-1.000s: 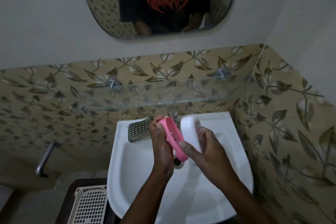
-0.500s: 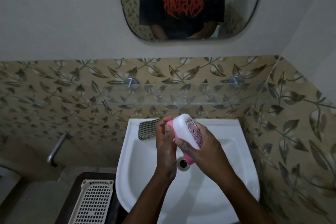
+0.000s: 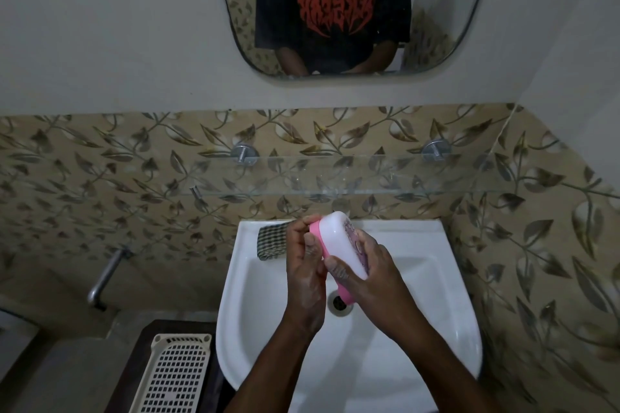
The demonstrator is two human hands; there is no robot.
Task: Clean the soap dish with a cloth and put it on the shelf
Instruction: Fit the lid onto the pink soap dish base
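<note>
Two hands clasp the soap dish (image 3: 339, 245) above the sink (image 3: 463, 312) (likely so drips fall in): left hand (image 3: 303, 268) on its pink base, right hand (image 3: 375, 278) round the white lid; cloth (image 3: 271, 241) lies far-left.

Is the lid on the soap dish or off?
On. The white lid covers the pink base, gripped by left hand and right hand; fully clicked, cannot tell.

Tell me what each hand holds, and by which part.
Both hold the soap dish over the sink. The left hand grips its pink base; the right hand wraps the white lid, thumb on its near end.
</note>
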